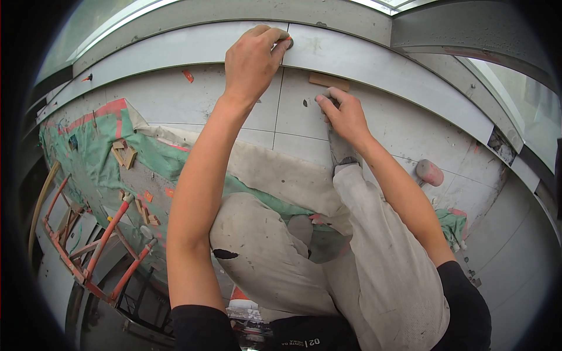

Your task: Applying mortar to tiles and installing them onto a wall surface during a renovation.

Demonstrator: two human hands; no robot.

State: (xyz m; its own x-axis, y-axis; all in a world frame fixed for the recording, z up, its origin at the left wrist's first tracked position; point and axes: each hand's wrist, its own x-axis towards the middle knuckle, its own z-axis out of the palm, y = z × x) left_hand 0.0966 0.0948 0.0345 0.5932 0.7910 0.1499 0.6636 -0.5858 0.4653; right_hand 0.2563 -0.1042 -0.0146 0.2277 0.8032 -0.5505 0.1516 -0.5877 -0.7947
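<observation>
Small knob [291, 44]: located at the joint in the white ledge [363, 52], pinched between thumb and fingers of the left hand [252, 65]. It is probably light, stiff and easily dropped; grip by the rim. Left to right: red frame [102, 240], green sheet [88, 155], wood strip [329, 81] below the ledge, right hand [346, 114] curled, contents cannot be told, shoe [339, 146] obstructing the floor [301, 123] behind it, red cylinder [430, 173].
</observation>
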